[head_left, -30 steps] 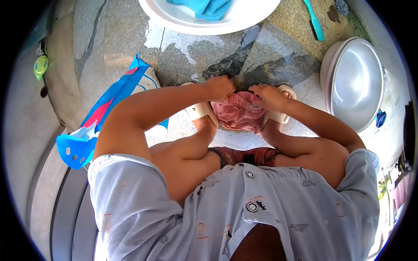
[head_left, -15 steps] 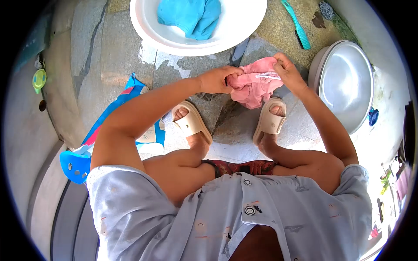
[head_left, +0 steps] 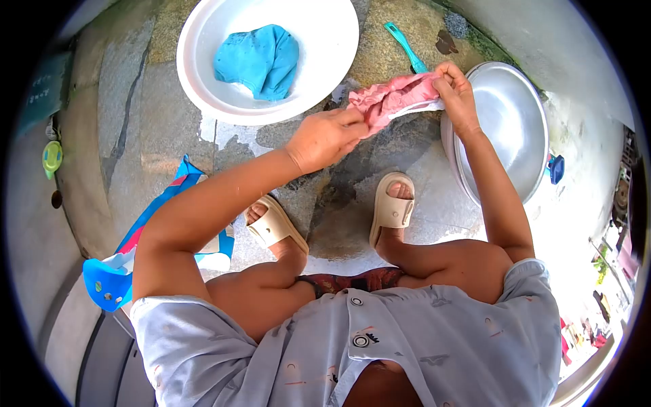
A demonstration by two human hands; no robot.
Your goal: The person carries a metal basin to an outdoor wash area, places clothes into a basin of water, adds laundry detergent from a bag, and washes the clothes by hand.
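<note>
A pink cloth garment [head_left: 393, 96] with a white strip along its lower edge is stretched between my two hands, above the wet floor. My left hand [head_left: 329, 138] pinches its left end, fingers closed. At the upper right end, my right hand [head_left: 458, 100] grips the cloth between thumb and fingers. Beyond my left hand stands a white basin [head_left: 193, 88] with a bunched blue cloth [head_left: 258, 61] in it. A green-handled brush [head_left: 405, 46] lies on the floor just past the garment; its lower end is hidden behind the cloth.
A round metal basin [head_left: 512, 136] stands at the right, close to my right forearm. A blue and pink plastic bag [head_left: 146, 217] lies left of my feet. My sandals [head_left: 392, 207] rest on the stone floor [head_left: 332, 197]. A green object [head_left: 52, 157] is at the far left.
My hands have moved apart, pulling the bunched pink garment into a longer, slanted strip. The camera view has shifted, so more of the white basin shows.
</note>
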